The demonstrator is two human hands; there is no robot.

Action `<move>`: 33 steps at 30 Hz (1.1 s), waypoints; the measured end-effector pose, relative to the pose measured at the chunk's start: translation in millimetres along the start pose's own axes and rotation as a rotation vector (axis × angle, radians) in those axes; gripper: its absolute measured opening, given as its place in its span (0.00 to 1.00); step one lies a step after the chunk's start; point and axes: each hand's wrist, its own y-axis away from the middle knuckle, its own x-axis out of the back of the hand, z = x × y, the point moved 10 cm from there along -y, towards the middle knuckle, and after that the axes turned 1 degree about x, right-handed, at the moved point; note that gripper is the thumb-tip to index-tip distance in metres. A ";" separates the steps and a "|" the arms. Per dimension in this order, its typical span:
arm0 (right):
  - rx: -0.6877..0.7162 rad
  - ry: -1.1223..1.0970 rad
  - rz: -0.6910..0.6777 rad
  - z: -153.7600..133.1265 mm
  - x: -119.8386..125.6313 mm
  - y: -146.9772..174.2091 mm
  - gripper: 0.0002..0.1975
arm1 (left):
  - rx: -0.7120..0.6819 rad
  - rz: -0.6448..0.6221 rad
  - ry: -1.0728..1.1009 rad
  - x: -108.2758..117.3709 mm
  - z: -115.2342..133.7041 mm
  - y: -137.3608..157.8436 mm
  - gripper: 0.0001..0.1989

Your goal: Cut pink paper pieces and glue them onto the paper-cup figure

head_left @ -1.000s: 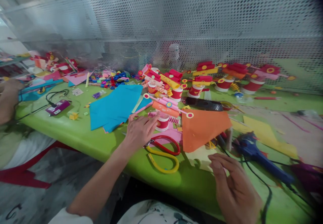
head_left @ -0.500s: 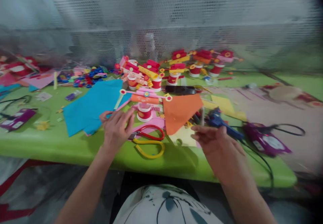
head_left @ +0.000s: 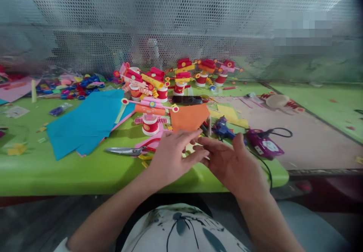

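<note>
My left hand [head_left: 172, 156] hovers over the front of the green table, its thumb apart from its outstretched fingers. Opposite it, my right hand [head_left: 234, 167] is turned partly palm up, thumb raised and fingers stretched out. Their fingertips meet or overlap; I see nothing held in either. Partly behind my left hand lie scissors [head_left: 124, 151] with red and yellow handles, blades pointing left. Just beyond stands a red-and-white paper cup figure [head_left: 150, 125] with an orange and pink rolled top. An orange foam sheet [head_left: 188, 116] lies behind my fingers.
Blue sheets [head_left: 85, 121] spread at left. A blue glue gun [head_left: 224, 128] and a purple box with a cable [head_left: 265, 144] lie at right. Several finished cup figures [head_left: 179, 88] line the back before a perforated screen [head_left: 176, 17]. A black stapler-like object [head_left: 187, 100] lies mid-table.
My hands have come together from wide apart, the left moving right across the scissors' handles. The view has turned to the right.
</note>
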 end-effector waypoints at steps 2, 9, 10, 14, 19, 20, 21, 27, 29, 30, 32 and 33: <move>0.002 -0.020 -0.021 1.8 -0.4 1.9 0.36 | 0.016 0.014 0.137 -11.8 -1.2 -5.6 0.16; -0.086 -0.211 -0.055 8.8 -9.4 9.2 0.37 | -0.083 0.107 0.356 -19.4 3.0 -8.2 0.16; -0.092 -0.252 -0.046 9.2 -12.8 10.3 0.37 | -0.109 0.164 0.283 -16.3 4.7 -7.8 0.17; -0.047 -0.382 -0.036 2.3 -23.2 12.9 0.36 | -0.162 0.422 0.151 -4.4 7.2 -2.7 0.14; -0.049 -0.398 -0.037 -5.7 -13.0 7.9 0.37 | 0.133 0.382 0.444 -11.2 -16.5 -9.1 0.07; -0.064 -0.401 -0.043 -6.4 -10.8 6.5 0.37 | 0.234 0.354 0.534 -14.9 -23.6 -9.7 0.06; -0.069 -0.400 -0.052 -7.9 -9.1 5.2 0.37 | 0.323 0.328 0.617 -18.7 -29.0 -9.9 0.06; -0.015 -0.126 -0.031 -16.3 7.8 7.8 0.30 | 0.487 0.304 0.764 -16.9 -37.9 -18.6 0.22; 0.145 0.058 0.142 -31.5 33.2 15.4 0.21 | 0.456 0.329 0.682 -4.7 -36.2 -27.7 0.28; 0.227 0.141 0.240 -40.2 46.2 22.5 0.16 | 0.428 0.337 0.627 2.5 -32.8 -34.4 0.29; 0.347 0.288 0.399 -54.7 64.5 39.9 0.12 | 0.332 0.316 0.522 15.0 -17.6 -53.6 0.29; 0.379 0.345 0.449 -59.5 69.1 47.9 0.11 | 0.269 0.318 0.474 21.9 -6.5 -64.4 0.29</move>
